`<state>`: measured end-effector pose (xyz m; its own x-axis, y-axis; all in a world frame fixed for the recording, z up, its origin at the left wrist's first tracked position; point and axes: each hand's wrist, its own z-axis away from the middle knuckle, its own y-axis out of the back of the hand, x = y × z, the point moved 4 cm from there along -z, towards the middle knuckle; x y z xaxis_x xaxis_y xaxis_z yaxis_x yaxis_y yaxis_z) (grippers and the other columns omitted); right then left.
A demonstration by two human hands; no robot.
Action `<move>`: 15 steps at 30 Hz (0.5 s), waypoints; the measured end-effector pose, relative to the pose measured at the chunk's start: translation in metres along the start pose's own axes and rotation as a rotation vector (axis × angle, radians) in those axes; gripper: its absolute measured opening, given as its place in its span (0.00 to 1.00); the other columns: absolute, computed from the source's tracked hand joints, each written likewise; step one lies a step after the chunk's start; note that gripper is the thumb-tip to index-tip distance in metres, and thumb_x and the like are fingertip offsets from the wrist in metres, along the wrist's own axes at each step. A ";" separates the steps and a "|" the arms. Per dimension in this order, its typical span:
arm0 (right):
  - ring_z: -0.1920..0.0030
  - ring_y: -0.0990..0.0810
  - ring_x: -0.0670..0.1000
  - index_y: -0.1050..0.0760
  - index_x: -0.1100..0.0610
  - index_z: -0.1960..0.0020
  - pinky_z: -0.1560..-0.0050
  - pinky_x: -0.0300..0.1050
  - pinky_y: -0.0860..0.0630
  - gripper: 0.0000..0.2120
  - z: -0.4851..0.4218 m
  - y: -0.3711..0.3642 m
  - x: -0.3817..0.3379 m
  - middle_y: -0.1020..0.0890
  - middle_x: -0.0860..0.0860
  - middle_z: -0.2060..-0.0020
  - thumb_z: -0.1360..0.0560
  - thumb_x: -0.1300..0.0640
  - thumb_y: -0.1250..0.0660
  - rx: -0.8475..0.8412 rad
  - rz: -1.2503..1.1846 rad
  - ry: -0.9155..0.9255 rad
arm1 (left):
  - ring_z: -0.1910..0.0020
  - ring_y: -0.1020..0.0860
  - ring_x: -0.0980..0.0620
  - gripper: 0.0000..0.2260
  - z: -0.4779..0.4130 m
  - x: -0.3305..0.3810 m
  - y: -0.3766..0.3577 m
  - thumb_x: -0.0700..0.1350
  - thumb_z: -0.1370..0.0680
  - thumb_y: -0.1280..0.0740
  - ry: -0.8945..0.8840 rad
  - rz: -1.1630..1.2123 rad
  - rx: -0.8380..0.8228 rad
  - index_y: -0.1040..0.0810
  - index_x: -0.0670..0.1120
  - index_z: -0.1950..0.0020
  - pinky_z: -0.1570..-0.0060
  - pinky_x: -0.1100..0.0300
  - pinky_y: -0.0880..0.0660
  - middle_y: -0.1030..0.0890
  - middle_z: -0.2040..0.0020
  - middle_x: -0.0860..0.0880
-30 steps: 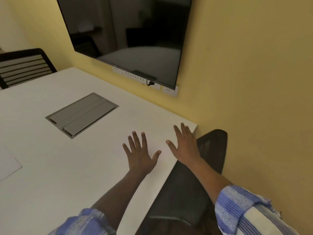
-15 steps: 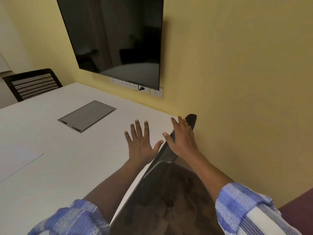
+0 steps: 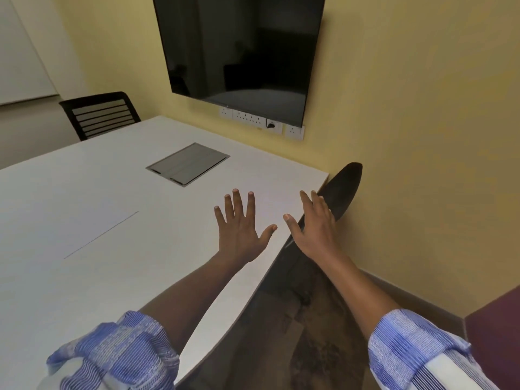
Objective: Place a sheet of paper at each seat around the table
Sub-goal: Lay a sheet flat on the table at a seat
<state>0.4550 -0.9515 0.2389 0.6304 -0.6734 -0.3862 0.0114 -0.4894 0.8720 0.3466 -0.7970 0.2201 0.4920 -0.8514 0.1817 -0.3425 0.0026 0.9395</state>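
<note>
A white table (image 3: 118,277) fills the left and middle of the head view. A white sheet of paper (image 3: 56,218) lies flat on it at the left, its right edge showing as a thin line. My left hand (image 3: 239,229) hovers over the table near its right edge, fingers spread, holding nothing. My right hand (image 3: 315,223) is spread too and rests at the top of a black chair back (image 3: 342,190) that stands at the table's right corner.
A second black chair (image 3: 101,114) stands at the far left side. A grey cable hatch (image 3: 187,163) is set into the tabletop. A dark screen (image 3: 242,54) and sockets (image 3: 253,119) hang on the yellow wall close behind the table.
The view has swung left and upward. The sheet at the left has come further into view. Both hands stay spread, the right one now at the chair back instead of over the table corner.
</note>
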 end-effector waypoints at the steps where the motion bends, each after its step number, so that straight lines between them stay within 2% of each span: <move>1: 0.19 0.49 0.58 0.49 0.48 0.19 0.23 0.62 0.46 0.37 0.013 -0.007 -0.016 0.46 0.53 0.19 0.21 0.31 0.46 -0.004 -0.001 -0.011 | 0.19 0.56 0.35 0.43 0.012 -0.017 0.003 0.74 0.24 0.52 -0.003 0.008 -0.008 0.58 0.49 0.17 0.24 0.32 0.52 0.58 0.18 0.38; 8: 0.19 0.49 0.57 0.49 0.47 0.19 0.23 0.62 0.46 0.36 0.107 -0.043 -0.120 0.46 0.52 0.18 0.21 0.31 0.46 -0.021 0.001 -0.069 | 0.19 0.53 0.35 0.43 0.095 -0.126 0.031 0.73 0.23 0.50 -0.013 0.049 -0.045 0.55 0.47 0.17 0.24 0.32 0.51 0.54 0.18 0.37; 15: 0.19 0.51 0.57 0.49 0.48 0.19 0.22 0.62 0.48 0.36 0.168 -0.045 -0.201 0.47 0.52 0.18 0.20 0.33 0.45 -0.028 -0.005 -0.101 | 0.19 0.54 0.35 0.43 0.156 -0.183 0.051 0.73 0.23 0.51 -0.030 0.076 -0.063 0.56 0.48 0.17 0.24 0.33 0.52 0.54 0.18 0.38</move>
<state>0.1980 -0.8873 0.2269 0.5489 -0.7242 -0.4175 0.0371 -0.4779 0.8776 0.1135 -0.7227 0.1898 0.4418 -0.8630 0.2450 -0.3260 0.0999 0.9401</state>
